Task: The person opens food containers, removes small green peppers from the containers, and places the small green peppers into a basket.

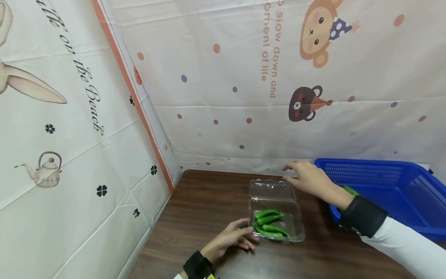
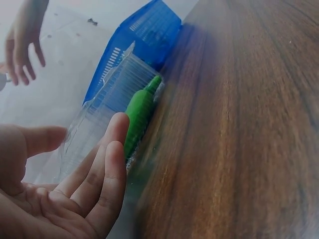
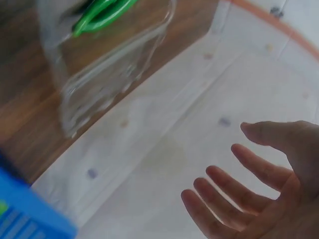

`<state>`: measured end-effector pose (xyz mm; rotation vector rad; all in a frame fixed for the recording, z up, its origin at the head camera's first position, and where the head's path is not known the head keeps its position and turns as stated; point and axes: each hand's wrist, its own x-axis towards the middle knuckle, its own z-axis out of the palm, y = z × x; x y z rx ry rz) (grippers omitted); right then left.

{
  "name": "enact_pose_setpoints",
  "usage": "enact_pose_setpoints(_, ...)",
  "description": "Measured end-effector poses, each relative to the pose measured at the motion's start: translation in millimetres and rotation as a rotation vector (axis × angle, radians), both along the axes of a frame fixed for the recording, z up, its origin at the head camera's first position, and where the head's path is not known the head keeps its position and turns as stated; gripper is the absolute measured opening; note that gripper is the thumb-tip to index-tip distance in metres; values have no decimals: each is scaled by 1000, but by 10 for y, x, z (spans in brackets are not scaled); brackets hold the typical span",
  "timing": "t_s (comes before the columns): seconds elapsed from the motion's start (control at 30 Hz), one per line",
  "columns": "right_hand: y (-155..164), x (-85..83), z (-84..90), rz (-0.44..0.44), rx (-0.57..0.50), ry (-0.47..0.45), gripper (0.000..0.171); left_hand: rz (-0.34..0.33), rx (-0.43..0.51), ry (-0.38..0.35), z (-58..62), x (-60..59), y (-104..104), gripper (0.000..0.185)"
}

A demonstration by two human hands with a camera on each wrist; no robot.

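A clear plastic clamshell box (image 1: 294,217) lies with its lid folded back on the table, several green chili peppers (image 1: 270,219) inside its base. My left hand (image 1: 231,237) is at the box's near left corner, fingers extended along its side; in the left wrist view the fingertips overlap the box wall, and contact is hard to tell. Above the lid's far right edge hovers my right hand (image 1: 310,179), holding nothing. Its fingers are spread and loosely bent in the right wrist view, apart from the box lid (image 3: 99,84).
A blue plastic basket (image 1: 362,162) stands on the right side of the table, with green peppers (image 1: 349,190) partly hidden behind the right wrist. The brown wooden table (image 1: 205,201) meets a printed white cloth (image 1: 216,135) at the back and left.
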<state>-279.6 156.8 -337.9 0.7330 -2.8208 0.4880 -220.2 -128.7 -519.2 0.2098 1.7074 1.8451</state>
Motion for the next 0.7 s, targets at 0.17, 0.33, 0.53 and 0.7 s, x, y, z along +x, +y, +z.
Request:
enact_pose_setpoints(0.17, -232, 131, 22, 73, 8, 6, 21, -4, -2, 3, -3, 7, -8, 73)
enact_pose_setpoints(0.33, -346, 188, -12, 109, 15, -11, 22, 9, -10, 2, 2, -4, 6, 73)
enact_pose_setpoints(0.53, -426, 109, -270, 163, 28, -99, 24, 14, -8, -4, 1, -20, 20, 73)
enact_pose_setpoints(0.7, -491, 42, -668, 256, 74, -208, 31, 17, -12, -16, -9, -7, 43, 72)
